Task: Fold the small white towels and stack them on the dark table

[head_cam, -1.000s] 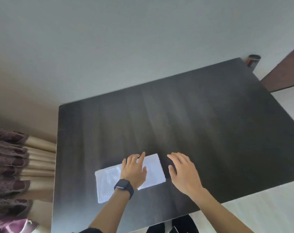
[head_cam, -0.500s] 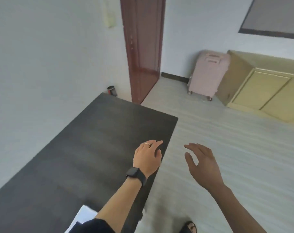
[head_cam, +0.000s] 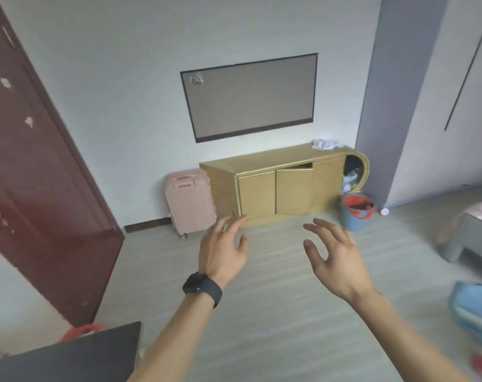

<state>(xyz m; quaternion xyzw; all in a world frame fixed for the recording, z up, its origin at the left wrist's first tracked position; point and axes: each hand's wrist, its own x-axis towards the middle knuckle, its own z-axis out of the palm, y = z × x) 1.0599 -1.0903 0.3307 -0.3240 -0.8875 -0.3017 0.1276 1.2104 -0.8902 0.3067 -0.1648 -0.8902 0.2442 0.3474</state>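
View swung roomward, left hand (head_cam: 223, 255), right hand (head_cam: 336, 260) spread, dark table (head_cam: 69, 357) below-left

Colours are logged as seen: table (head_cam: 69, 357) near-black; door (head_cam: 41, 188) dark red, flecked with pale chips; suitcase (head_cam: 190, 201) pale pink; cabinet (head_cam: 275, 188) mustard-tan; wall screen (head_cam: 251, 97) grey, black-framed; bucket (head_cam: 355, 216) blue, red-rimmed; floor (head_cam: 275, 312) light grey, faintly striped; watch (head_cam: 201, 288) black.
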